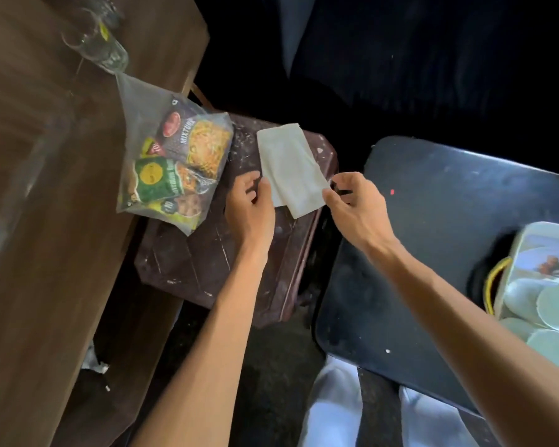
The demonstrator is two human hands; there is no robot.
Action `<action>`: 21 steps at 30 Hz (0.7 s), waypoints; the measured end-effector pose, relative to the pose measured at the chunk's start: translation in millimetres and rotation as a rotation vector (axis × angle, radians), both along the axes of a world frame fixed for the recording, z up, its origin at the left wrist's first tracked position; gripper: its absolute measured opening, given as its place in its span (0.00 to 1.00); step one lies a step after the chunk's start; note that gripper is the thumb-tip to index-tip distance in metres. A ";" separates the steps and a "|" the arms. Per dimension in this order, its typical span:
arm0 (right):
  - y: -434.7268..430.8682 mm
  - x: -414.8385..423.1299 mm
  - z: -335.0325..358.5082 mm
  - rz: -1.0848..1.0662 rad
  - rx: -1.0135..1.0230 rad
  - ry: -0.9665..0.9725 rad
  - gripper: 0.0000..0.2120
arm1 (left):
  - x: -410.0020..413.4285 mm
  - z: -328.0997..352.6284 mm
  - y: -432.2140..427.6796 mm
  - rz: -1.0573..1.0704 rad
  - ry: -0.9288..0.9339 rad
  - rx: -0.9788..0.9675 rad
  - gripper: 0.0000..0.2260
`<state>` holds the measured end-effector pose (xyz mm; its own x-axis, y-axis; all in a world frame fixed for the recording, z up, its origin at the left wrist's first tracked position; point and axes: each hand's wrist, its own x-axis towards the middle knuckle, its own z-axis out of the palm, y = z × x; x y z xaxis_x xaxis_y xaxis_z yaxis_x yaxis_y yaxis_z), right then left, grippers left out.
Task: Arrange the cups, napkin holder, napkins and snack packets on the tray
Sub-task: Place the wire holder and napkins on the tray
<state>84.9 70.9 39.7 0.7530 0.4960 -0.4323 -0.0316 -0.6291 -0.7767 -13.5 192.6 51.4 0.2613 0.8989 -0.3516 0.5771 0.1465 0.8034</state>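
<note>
Napkins point(288, 169): a pale folded stack, held over the dark scuffed stool point(226, 253) at mid-frame. Left hand point(250, 209) pinches the stack's near-left edge, thumb on top, fingers under. Right hand point(357, 208) pinches the near-right corner between thumb and fingertips. Both hands grip the napkins; the stack's far end seems to lie on the stool top, cannot tell for sure. One lower sheet sticks out at the near edge.

Snack packets point(178, 156): several colourful packets inside a clear plastic bag, lying partly on the brown table point(46, 188) at left and partly over the stool's far-left corner. Just left of the napkins, not touching them.

Glass cups point(100, 43): clear, blurred, at the far end of the brown table, beyond the bag. Count unclear.

Black table point(449, 221) on the right, well apart from the stool. At its right edge a pale tray point(530, 240) with a printed picture, cut off by the frame; round pale discs point(552, 304) lie in it, too blurred to tell what they are. A yellow loop point(494, 282) shows just left of the tray.

White trouser legs point(333, 404) at bottom centre.
</note>
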 end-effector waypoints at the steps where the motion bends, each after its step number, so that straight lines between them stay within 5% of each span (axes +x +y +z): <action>1: 6.1 -1.3 -4.4 0.001 -0.031 -0.014 0.19 | 2.1 -4.0 6.0 -0.006 0.013 0.011 0.12; 10: 27.9 -7.1 -24.1 -0.084 -0.054 -0.064 0.11 | 11.0 -21.0 24.8 0.023 -0.045 -0.103 0.15; 21: 39.6 -5.5 -26.1 -0.110 0.006 -0.049 0.12 | 17.7 -28.4 28.4 -0.010 -0.030 -0.144 0.17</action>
